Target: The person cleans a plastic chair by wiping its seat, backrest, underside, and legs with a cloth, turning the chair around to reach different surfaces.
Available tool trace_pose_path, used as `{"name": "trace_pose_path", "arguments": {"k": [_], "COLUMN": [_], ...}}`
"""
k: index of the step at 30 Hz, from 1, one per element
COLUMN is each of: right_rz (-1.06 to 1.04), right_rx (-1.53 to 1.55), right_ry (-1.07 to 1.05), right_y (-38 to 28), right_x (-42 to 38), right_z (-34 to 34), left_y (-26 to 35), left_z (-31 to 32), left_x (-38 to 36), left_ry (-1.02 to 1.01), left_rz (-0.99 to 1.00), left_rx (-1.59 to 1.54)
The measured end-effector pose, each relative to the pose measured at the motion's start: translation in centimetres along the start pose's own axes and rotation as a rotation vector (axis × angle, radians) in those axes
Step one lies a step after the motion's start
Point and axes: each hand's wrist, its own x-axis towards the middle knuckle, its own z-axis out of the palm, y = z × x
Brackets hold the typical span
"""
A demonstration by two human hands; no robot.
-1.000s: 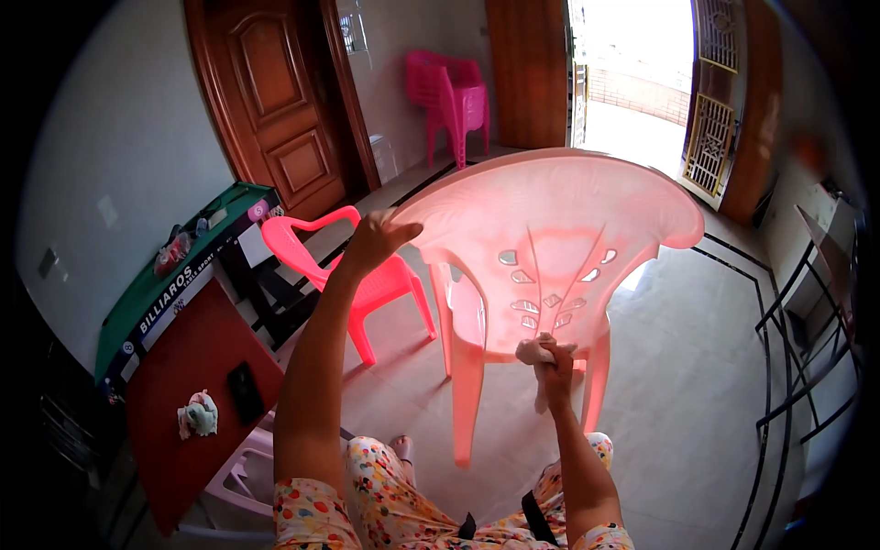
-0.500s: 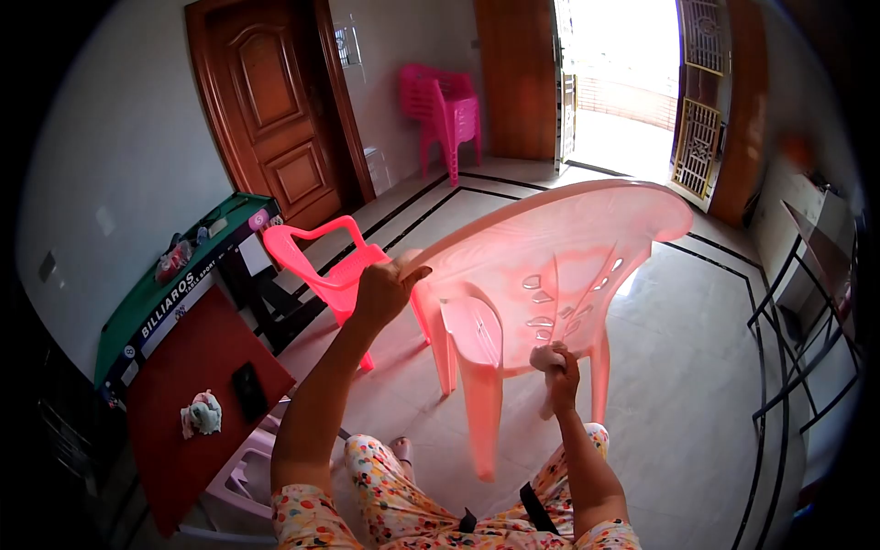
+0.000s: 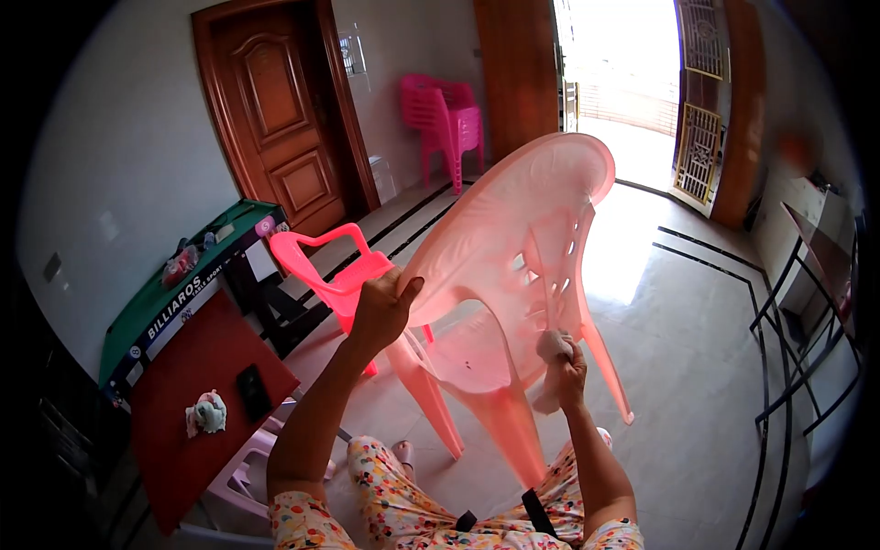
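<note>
A pale pink plastic armchair (image 3: 522, 238) stands in front of me, its backrest turned toward me and leaning over. My left hand (image 3: 383, 310) is closed on the chair's left edge, thumb up. In my right hand (image 3: 572, 374) is a bunched greyish cloth (image 3: 552, 346), held against the lower back of the chair beside the cut-out slots. Part of the cloth hangs below the fingers. Just beyond my left hand is a brighter pink armchair (image 3: 344, 275).
To the left, a red table (image 3: 174, 467) bears a crumpled cloth (image 3: 206, 414) and a black phone (image 3: 253, 392). A green billiards table (image 3: 137, 316) runs behind it. Stacked pink chairs (image 3: 445, 128) stand by the far wall. A black metal frame (image 3: 796, 367) is at right.
The pale chair has turned and its top edge has swung left, showing more of its seat and legs. My left hand still grips it; the right hand keeps the cloth close to its back.
</note>
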Motion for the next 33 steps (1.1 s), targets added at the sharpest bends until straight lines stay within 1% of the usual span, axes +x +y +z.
{"name": "trace_pose_path", "arguments": {"k": [1, 5, 6, 7, 8, 9, 11, 12, 13, 14, 15, 16, 17, 18, 19, 20, 21, 22, 24, 26, 28, 30, 33], "right_rz": [-0.022, -0.094, -0.143, -0.226, -0.265, -0.31, -0.437, -0.538, -0.63, -0.694, -0.683, -0.658, -0.588, -0.516, -0.593, -0.665, -0.688, -0.687, -0.797, -0.825, -1.014, -1.09, -0.947], "right_rx": [-0.02, -0.018, 0.006, 0.047, 0.035, -0.024, -0.094, -0.184, -0.197, -0.287, -0.283, -0.253, -0.262, -0.271, -0.538, -0.805, -0.87, -0.869, -0.683, -0.52, -0.614, -0.582, -0.526], "right_ry": [0.054, 0.189, 0.285, 0.26, 0.269, 0.306, 0.336, 0.345, 0.312, 0.342, 0.353, 0.367, 0.382, 0.396, 0.398, 0.394, 0.478, 0.474, 0.348, 0.175, 0.105, -0.101, -0.396], "right_y": [-0.7, -6.0, -8.5, -10.0, -12.1, -14.7, -17.3, -18.3, -19.3, -20.1, -20.5, -21.2, -21.8, -22.2, -20.6, -17.9, -15.8, -16.4, -17.1, -15.8, -13.2, -11.7, -9.2], "right_x": [0.0, 1.5, 1.9, 2.8, 3.6, 4.0, 6.5, 7.8, 8.8, 10.2, 11.7, 12.3, 12.5, 12.9, 15.0, 17.1, 17.4, 15.5, 10.7, 7.2, 5.0, 2.6, -0.9], "right_z": [0.9, 3.5, 5.2, 5.7, 6.7, 8.4, 10.6, 11.6, 12.8, 14.0, 15.0, 16.5, 18.0, 19.2, 19.1, 18.9, 19.6, 20.9, 23.2, 24.4, 24.9, 24.9, 24.0], "left_y": [0.5, 0.0, -0.5, -1.2, -1.7, -1.7, -1.8, -2.1, -2.4, -2.6, -2.6, -2.5, -2.5, -4.0, -6.5, -6.4, -6.3, -6.1, -5.9, -5.1, -5.2, -5.8, -4.4], "left_z": [0.0, 0.3, 0.3, 0.4, 0.4, 0.2, -0.3, -0.3, -0.1, 0.0, 0.1, 0.2, 0.2, 0.4, 0.8, 0.7, 0.6, 0.5, 0.4, 0.2, 0.3, 0.3, -0.5], "left_x": [-0.1, 0.1, 0.0, 0.0, -0.1, -0.2, -0.2, -0.1, 0.0, 0.1, 0.1, 0.1, 0.1, 0.0, 0.0, -0.1, -0.2, -0.1, 0.1, 0.2, 0.3, 0.2, 0.0], "left_ry": [-0.018, -0.038, -0.037, -0.04, -0.042, -0.04, -0.007, -0.005, 0.03, 0.066, 0.068, 0.093, 0.118, 0.123, 0.093, 0.08, 0.067, 0.07, 0.072, 0.078, 0.081, 0.076, 0.036], "left_rz": [0.016, -0.049, -0.053, -0.077, -0.102, -0.107, -0.048, -0.054, -0.055, -0.056, -0.061, -0.05, -0.038, -0.044, -0.049, -0.054, -0.058, -0.061, -0.033, -0.035, -0.034, -0.041, -0.045], "left_rx": [-0.115, -0.225, -0.226, -0.255, -0.284, -0.287, -0.184, -0.186, -0.271, -0.355, -0.356, -0.443, -0.529, -0.524, -0.491, -0.472, -0.452, -0.451, -0.492, -0.513, -0.535, -0.539, -0.51]}}
